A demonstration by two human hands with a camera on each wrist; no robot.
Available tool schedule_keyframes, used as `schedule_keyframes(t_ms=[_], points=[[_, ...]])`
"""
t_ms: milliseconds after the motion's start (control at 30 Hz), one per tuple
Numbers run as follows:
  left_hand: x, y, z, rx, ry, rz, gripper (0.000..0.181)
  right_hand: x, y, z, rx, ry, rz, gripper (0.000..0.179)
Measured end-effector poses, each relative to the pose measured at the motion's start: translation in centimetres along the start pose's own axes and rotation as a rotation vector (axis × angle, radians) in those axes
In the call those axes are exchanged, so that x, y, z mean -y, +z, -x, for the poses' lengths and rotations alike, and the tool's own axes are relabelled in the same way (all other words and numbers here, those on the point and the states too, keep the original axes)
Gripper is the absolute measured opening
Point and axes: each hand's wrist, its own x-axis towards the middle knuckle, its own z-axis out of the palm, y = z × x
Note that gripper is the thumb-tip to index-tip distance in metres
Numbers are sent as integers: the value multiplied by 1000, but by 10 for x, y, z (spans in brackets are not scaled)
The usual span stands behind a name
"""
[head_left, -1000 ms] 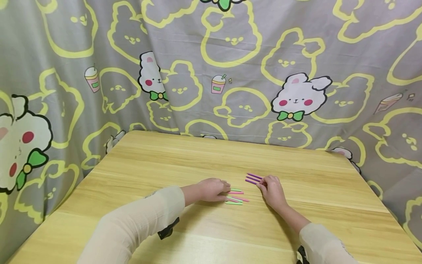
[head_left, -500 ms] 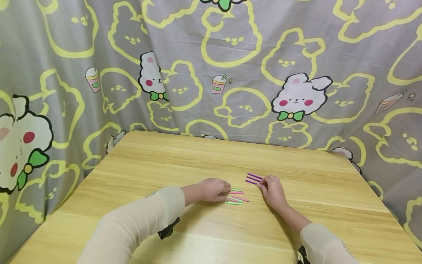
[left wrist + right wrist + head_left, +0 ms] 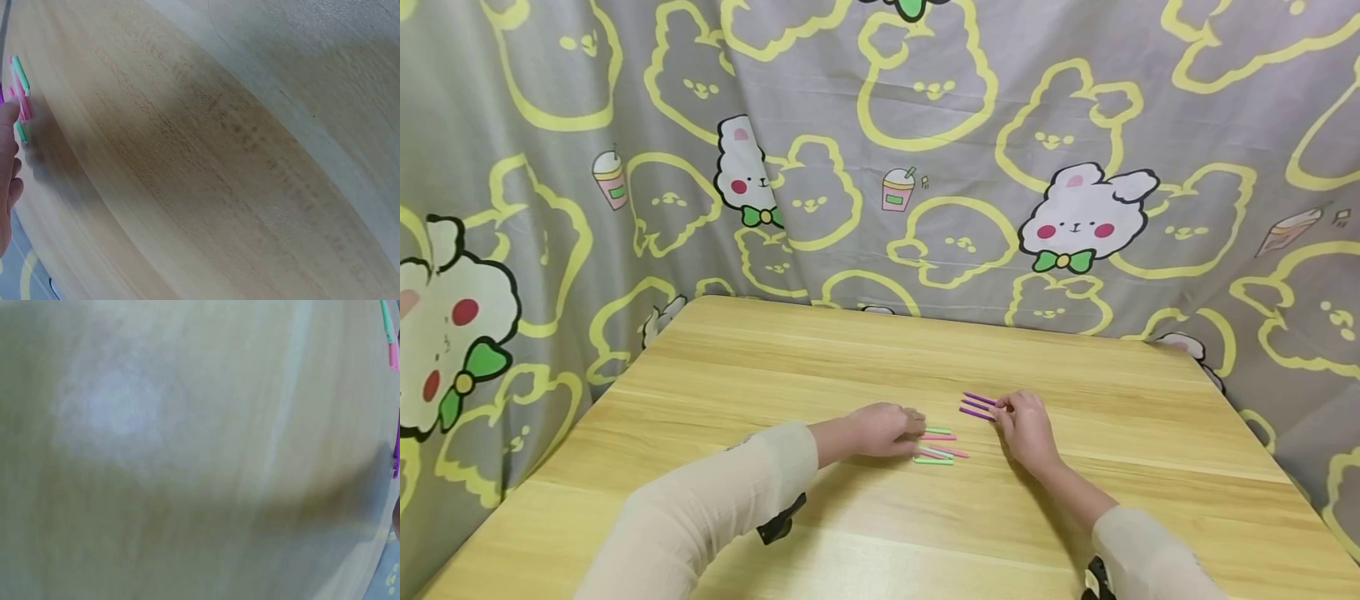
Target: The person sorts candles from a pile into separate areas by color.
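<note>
In the head view my left hand (image 3: 887, 430) lies over the left ends of several thin green sticks (image 3: 934, 462) and pink sticks (image 3: 955, 454), fingers stretched toward them. From the left wrist, part of that hand (image 3: 7, 169) shows at the picture's edge, a fingertip right at a pink stick (image 3: 24, 103). Three purple sticks (image 3: 977, 408) lie side by side farther back. Thumb and fingertips of my right hand (image 3: 1026, 429) are at their right ends; I cannot tell whether they pinch one. The right wrist view barely catches a purple stick (image 3: 397, 450) at its edge.
Everything lies on a wooden table (image 3: 820, 358). A grey curtain (image 3: 850, 108) with yellow outlines and white rabbit figures hangs behind and along the sides. Dark straps show under both cream sleeves (image 3: 730, 492).
My right hand has shifted slightly right and away from me, uncovering a bit more of the purple sticks' ends. The left hand and the green and pink sticks stay in place.
</note>
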Motion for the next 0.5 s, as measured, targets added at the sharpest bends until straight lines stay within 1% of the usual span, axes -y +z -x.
schedule_keyframes(t_ms=[100,233,300,367,500], points=[[0,-1,2,-23,-23,46,42,4,-4,-1,-28,-33,-7,6],[2,-2,4,-72,-49,114,43,12,-8,-2,-35,-84,-35,14],[3,0,5,-119,-56,148,42,17,-9,-1,-31,-121,-38,18],[5,2,5,-179,-68,190,38,21,-11,0,-25,-158,-40,19],[8,10,4,-313,-124,295,32,30,-14,7,-3,-235,-26,23]])
